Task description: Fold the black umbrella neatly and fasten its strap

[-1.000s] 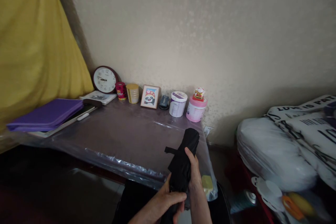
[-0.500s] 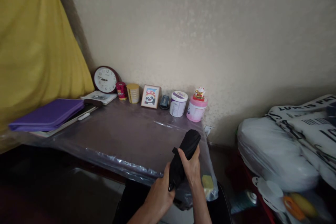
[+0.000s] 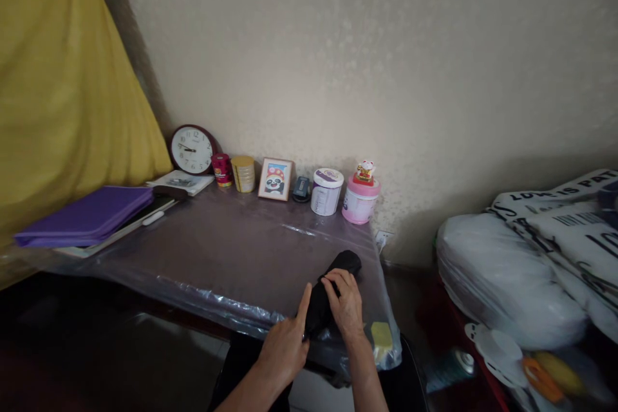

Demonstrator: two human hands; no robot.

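Note:
A folded black umbrella (image 3: pixel 338 270) lies on the plastic-covered table (image 3: pixel 226 251) near its front right corner. My right hand (image 3: pixel 346 302) rests on top of the umbrella's near half with its fingers curled over it. My left hand (image 3: pixel 286 342) is at the umbrella's near end, index finger stretched up along its side and the other fingers bent around it. The umbrella's far end points toward the wall.
Along the wall stand a clock (image 3: pixel 192 149), a red tin (image 3: pixel 222 168), a yellow tin (image 3: pixel 243 173), a panda picture frame (image 3: pixel 275 179), a white tub (image 3: pixel 327 191) and a pink jar (image 3: pixel 360 198). A purple folder (image 3: pixel 87 215) lies at the left. White bundles (image 3: pixel 512 277) sit at the right.
The umbrella was held raised and tilted above the table edge; it has come down to lie flat on the table, with both hands following it down.

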